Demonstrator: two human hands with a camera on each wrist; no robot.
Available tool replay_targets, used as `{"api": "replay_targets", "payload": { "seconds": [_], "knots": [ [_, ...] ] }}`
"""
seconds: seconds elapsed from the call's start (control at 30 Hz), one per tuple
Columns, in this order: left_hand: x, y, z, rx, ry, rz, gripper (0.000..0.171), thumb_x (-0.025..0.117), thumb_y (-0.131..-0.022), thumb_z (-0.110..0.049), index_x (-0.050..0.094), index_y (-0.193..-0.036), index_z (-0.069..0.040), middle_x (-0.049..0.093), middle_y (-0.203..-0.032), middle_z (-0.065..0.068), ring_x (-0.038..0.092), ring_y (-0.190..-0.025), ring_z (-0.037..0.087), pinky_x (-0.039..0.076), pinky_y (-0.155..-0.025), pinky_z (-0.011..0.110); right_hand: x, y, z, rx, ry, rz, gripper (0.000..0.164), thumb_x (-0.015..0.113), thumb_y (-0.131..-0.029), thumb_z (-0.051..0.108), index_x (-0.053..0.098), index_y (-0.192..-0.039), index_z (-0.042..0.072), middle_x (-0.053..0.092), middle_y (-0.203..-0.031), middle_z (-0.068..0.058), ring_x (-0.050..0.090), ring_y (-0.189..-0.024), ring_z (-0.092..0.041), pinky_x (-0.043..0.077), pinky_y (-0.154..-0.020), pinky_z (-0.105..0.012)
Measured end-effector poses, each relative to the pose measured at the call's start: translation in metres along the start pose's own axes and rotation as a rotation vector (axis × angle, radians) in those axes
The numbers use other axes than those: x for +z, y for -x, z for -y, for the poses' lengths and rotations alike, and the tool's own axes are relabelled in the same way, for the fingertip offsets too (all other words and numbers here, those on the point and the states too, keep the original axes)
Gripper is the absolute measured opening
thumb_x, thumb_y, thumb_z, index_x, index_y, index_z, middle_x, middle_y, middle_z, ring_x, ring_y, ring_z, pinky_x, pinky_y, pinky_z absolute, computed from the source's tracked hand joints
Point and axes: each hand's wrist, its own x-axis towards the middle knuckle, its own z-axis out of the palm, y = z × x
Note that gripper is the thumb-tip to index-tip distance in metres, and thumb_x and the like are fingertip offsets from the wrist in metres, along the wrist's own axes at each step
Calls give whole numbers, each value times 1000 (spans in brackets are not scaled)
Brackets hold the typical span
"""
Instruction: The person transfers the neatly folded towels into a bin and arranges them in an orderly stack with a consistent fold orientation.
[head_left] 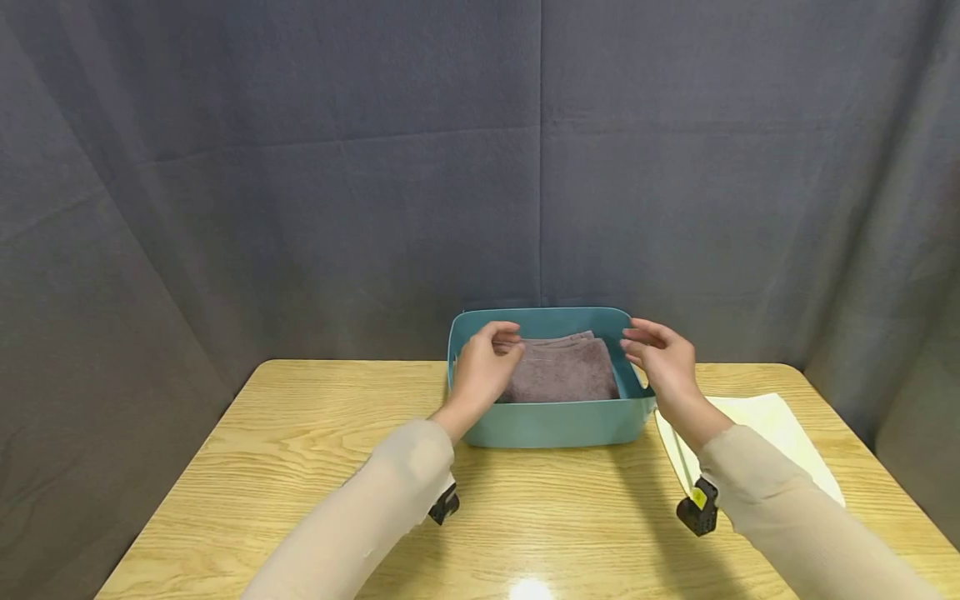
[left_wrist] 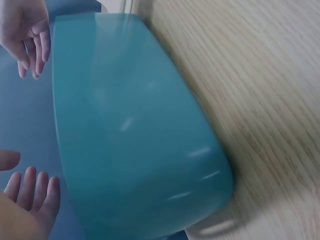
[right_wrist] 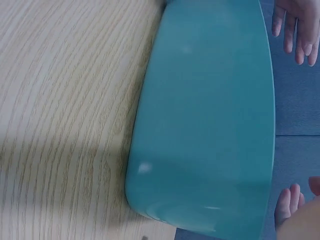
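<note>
A teal plastic basket [head_left: 555,425] stands at the back of the table, with a folded mauve towel [head_left: 562,371] lying inside it. My left hand [head_left: 486,362] is over the basket's left side, fingers loosely bent and nothing between them. Over the right side, near the handle hole, my right hand [head_left: 660,358] hovers with relaxed fingers, holding nothing. In both wrist views the basket's front wall [left_wrist: 125,125] fills the middle, and the fingers of both hands show above its rim.
A pale cream cloth [head_left: 780,437] lies flat on the wooden table [head_left: 315,467], right of the basket and partly under my right forearm in view. A grey curtain [head_left: 360,183] hangs right behind the table's far edge.
</note>
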Motion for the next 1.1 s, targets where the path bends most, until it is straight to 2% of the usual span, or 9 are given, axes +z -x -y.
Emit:
{"api": "replay_targets", "payload": {
  "seconds": [0.13, 0.43, 0.6, 0.87, 1.1],
  "knots": [
    [2, 4, -5, 15, 26, 18, 28, 60, -99, -11, 62, -126, -8, 68, -112, 4, 62, -104, 18, 51, -89, 34, -7, 4, 1, -1, -12, 29, 48, 59, -98, 2, 46, -143, -3, 61, -100, 10, 63, -89, -1, 52, -89, -22],
    [5, 11, -14, 44, 41, 44, 26, 61, -99, -15, 64, -125, -12, 69, -112, 1, 63, -102, 15, 52, -86, 32, -23, 15, 1, -16, -20, 77, 44, 59, -100, 9, 47, -140, -2, 65, -102, 10, 66, -88, -1, 53, -83, -20],
    [6, 14, -17, 61, 20, 49, 26, 62, -98, -16, 65, -124, -14, 69, -108, -2, 63, -98, 13, 52, -83, 31, -29, 20, 4, -36, 50, 82, 42, 61, -99, 15, 51, -138, 0, 66, -94, 19, 66, -86, 0, 54, -77, -18],
    [8, 19, -22, 100, 9, 53, 24, 63, -98, -17, 67, -121, -15, 69, -107, -3, 63, -98, 12, 51, -83, 30, -39, 33, 6, -55, 137, 110, 45, 63, -99, 21, 52, -137, 0, 66, -93, 21, 64, -86, 0, 54, -75, -19],
    [10, 25, -31, 101, 22, 126, 24, 63, -99, -20, 67, -122, -17, 67, -107, -6, 61, -98, 11, 52, -80, 28, -52, 45, 3, -127, 231, 143, 44, 63, -99, 24, 55, -135, 0, 66, -93, 21, 64, -88, -1, 53, -76, -18]
  ]
}}
